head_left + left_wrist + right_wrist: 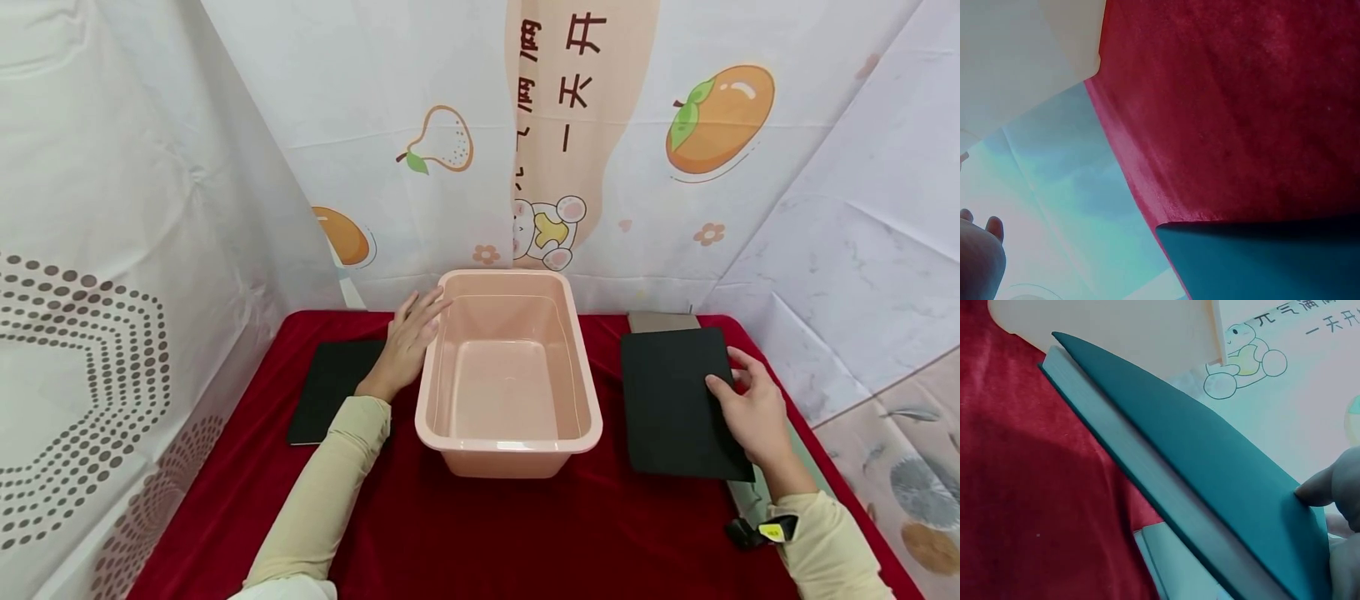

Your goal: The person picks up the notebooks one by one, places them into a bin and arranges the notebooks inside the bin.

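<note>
My right hand (756,410) grips a black hardcover notebook (671,404) by its right edge, thumb on top of the cover. The right wrist view shows this notebook (1197,450) tilted, its pale page edges facing the camera and its cover looking teal. At the left side of a pink plastic basin (510,447), my left hand (408,343) has its fingers extended at the rim. Only a few fingertips and part of that hand (982,256) show in the left wrist view. Another black notebook (337,385) lies flat on the cloth beneath my left forearm.
Red cloth (510,542) covers the table. Partly under the held notebook are a grey-beige book (660,322) at the back and a pale green item (806,450) on the right. Printed white curtains (420,67) enclose the back and sides.
</note>
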Tool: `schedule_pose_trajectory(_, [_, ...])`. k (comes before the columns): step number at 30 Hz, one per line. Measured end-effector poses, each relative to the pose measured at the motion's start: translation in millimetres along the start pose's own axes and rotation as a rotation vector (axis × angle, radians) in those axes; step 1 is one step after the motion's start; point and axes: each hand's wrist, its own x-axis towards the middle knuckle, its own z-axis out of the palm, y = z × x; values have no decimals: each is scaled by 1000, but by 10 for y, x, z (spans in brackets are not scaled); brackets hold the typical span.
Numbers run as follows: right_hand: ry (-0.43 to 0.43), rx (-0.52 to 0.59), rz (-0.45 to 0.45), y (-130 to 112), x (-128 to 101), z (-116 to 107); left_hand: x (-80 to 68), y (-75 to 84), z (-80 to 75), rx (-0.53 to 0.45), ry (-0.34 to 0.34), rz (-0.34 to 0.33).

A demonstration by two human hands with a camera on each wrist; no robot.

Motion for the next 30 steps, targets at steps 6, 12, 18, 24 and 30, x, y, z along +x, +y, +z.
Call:
schedule_pose_trajectory(6, [-20, 12, 12, -62, 95, -31, -2, 9, -9, -7, 4, 0])
schedule_pose_trajectory(12, [-52, 3, 27, -145, 184, -76, -8, 9, -16, -15, -2, -10])
schedule_pose_trajectory(18, [5, 32, -8, -230, 288, -126, -2, 13, -22, -11, -3, -15])
schedule_pose_trajectory(24, [2, 45, 12, -300, 351, -166, 5, 29, -15, -13, -5, -7])
schedule_pose_trajectory(30, [-16, 79, 13, -376, 400, -197, 0, 19, -14, -15, 0, -12])
